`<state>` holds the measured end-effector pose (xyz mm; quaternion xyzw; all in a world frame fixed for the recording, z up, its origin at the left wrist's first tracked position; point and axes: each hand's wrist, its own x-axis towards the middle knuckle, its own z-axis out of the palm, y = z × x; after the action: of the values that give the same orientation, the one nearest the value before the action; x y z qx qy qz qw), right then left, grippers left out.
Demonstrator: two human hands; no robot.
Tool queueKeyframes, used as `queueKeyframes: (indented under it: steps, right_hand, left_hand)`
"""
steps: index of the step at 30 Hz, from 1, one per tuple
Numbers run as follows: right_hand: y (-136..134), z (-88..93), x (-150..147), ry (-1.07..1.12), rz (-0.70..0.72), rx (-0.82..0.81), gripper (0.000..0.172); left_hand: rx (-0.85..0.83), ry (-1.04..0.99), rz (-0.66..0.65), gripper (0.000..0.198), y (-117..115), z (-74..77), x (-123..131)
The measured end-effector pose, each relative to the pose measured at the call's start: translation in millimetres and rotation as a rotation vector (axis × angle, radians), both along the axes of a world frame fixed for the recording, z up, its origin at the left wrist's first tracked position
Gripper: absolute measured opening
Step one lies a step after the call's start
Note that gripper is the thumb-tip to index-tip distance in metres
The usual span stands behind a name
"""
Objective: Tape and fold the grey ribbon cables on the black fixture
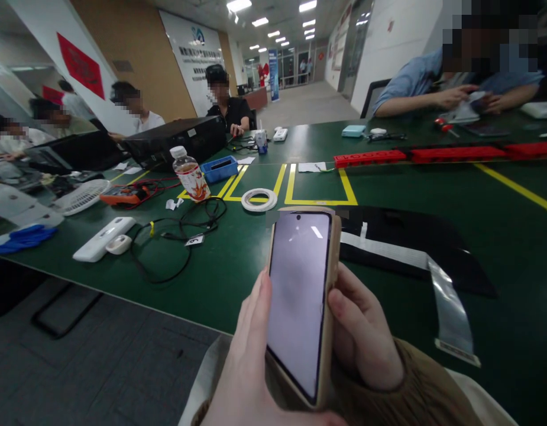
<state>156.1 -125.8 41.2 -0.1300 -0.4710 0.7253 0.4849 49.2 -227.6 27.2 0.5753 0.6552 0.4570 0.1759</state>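
Observation:
A smartphone [300, 302] in a tan case is held upright in front of me, its pale screen facing me. My left hand [246, 367] grips its left edge, thumb lying along the side. My right hand [364, 337] wraps round the right edge and back, thumb pressed on the case rim. Both hands hover over the near edge of a green table [238, 266]. Behind the phone lies a black sheet [415, 242] with a silver ribbon strip [446, 302] across it.
On the table lie a white tape roll [259, 199], a black cable [180, 231], a drink bottle [191, 174], a blue tray [219, 168], white devices [102, 238] and red bars [433, 155]. Several people sit at the far and left sides; another person's hands [459, 94] work top right.

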Motion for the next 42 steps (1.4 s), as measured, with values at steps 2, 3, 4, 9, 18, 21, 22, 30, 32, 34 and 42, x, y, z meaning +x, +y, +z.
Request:
queueKeyframes:
  steps: [2,3,4,9,18,21,22,30,32,34,42]
  right_hand:
    - [1,-1.2,0,-0.031,-0.033,0.017,0.027]
    - [0,-1.0,1,-0.058,-0.056,0.028,0.027]
    - [-2,-0.2,1,-0.089,-0.073,0.039,0.029]
    - [-15,6.1,6,-0.231,-0.089,0.107,0.084]
    - [-17,6.4,6,-0.33,-0.178,0.238,0.093]
    - [-15,6.6,6,-0.339,-0.204,0.261,0.093]
    - [-15,6.4,6,-0.339,-0.206,0.267,0.092]
    - [-12,2.0,5,-0.354,-0.267,0.306,0.089]
    - [-11,2.1,5,-0.376,-0.253,0.345,0.093]
    - [-8,3.2,6,-0.376,-0.253,0.373,0.092]
    - [1,5.5,4,-0.219,-0.319,0.228,0.05]
  left_hand:
    - [0.001,0.005,0.012,0.122,-1,-1.1,-1]
    - [0.006,0.014,0.037,0.123,0,-1.8,-1]
    - [0.011,0.033,0.068,0.126,0,-2.5,0]
    - [0.111,0.205,0.202,0.12,5,-6.7,8]
    - [0.465,0.439,0.216,0.113,12,-11.0,9]
    - [0.48,0.502,0.209,0.112,14,-7.7,8]
    - [0.478,0.514,0.203,0.111,14,-6.9,8]
    - [0.491,0.552,0.223,0.11,13,-10.2,10]
    - [0.491,0.538,0.238,0.11,13,-12.0,11]
    - [0.491,0.513,0.245,0.11,13,-14.3,12]
    - [0.453,0.419,0.277,0.113,10,-23.0,17]
